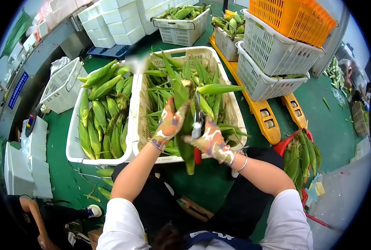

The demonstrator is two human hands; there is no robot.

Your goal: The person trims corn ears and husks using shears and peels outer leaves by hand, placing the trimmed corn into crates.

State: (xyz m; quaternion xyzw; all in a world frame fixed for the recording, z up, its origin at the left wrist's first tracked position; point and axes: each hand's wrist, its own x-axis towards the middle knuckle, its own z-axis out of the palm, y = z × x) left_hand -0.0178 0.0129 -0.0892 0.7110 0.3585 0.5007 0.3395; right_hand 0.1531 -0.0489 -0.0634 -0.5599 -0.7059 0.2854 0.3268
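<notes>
Long green-husked corn ear (188, 155) being held, camo-gloved L hand (168, 125).
Red-handled metal tool (199, 121) being gripped by camo-gloved R hand (212, 142); tool end blurred, L fingertips partly hidden.

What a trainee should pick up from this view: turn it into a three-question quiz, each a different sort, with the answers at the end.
1. Multiple choice: while the left hand grips a corn ear, what does the right hand hold?
A) a white crate
B) a metal tool
C) a shoe

2. True or false: the orange crate sits on top of the stacked white crates.

3. Fill in the blank: the pallet jack on the green floor is coloured ____.

Key: 1 B; 2 true; 3 yellow.
</notes>
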